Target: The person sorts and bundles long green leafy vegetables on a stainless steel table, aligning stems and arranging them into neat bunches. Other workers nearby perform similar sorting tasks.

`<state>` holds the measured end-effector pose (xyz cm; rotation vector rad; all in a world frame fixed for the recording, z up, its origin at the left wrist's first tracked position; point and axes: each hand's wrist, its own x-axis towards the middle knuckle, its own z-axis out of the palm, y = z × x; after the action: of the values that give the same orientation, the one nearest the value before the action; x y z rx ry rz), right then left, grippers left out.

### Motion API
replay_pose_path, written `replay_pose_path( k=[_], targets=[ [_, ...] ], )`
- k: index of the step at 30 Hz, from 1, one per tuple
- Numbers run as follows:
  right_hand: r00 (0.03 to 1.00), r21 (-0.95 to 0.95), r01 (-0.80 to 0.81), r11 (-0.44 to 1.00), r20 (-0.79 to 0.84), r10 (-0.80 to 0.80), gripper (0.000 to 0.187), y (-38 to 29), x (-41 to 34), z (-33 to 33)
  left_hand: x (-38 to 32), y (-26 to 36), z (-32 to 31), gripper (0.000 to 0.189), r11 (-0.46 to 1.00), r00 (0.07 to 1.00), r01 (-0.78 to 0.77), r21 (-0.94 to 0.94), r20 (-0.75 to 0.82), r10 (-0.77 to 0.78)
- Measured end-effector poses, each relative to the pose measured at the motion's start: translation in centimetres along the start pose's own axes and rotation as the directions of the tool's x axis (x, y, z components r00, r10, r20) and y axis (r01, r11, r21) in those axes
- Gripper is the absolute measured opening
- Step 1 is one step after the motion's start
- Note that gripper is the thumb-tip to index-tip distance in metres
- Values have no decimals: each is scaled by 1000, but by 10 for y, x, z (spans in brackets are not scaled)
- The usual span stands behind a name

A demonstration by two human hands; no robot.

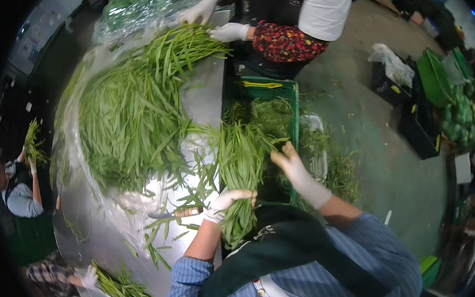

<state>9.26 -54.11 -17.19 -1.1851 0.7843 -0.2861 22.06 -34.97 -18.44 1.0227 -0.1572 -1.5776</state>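
My left hand [230, 202], in a white glove, grips a bunch of long leafy green stems [240, 161] near its lower end, at the table's edge. To the right of the bunch, my right hand [291, 165], also gloved, has its fingertips at a few leaves sticking out sideways; whether it pinches them is not clear. A knife with a wooden handle [187, 212] lies on the metal table [143, 231] just left of my left hand. A large heap of the same greens [130, 119] lies on clear plastic film beyond.
A green crate [296, 114] with plant scraps stands right of the table, beside a white basket [319, 163]. Scraps litter the floor. Across the crate, a co-worker's gloved hands [230, 32] hold greens. More co-workers handle greens at left. Black crates [420, 130] stand at right.
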Motion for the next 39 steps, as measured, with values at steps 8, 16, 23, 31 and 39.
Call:
replay_pose_path(
  k=[8,16,23,31,39],
  targets=[
    [781,-756,579,305,407,-474,60,26,-64,-2,44,-9,45,32,734,969,246,-633,134,-209],
    [907,-668,387,636,401,-131,41,14,-60,-51,64,-50,-19,21,916,893,341,-213,-230,-386],
    [909,-684,394,614,390,-149,33,30,-48,-73,41,-75,-43,23,980,980,175,-100,-74,-183],
    [915,-725,395,564,362,-176,28,31,-29,-76,30,-57,-9,27,973,908,200,-116,-350,-229],
    [911,-762,408,503,305,-278,23,21,-15,-90,35,-59,-24,20,944,959,80,-321,-234,-161]
  ],
)
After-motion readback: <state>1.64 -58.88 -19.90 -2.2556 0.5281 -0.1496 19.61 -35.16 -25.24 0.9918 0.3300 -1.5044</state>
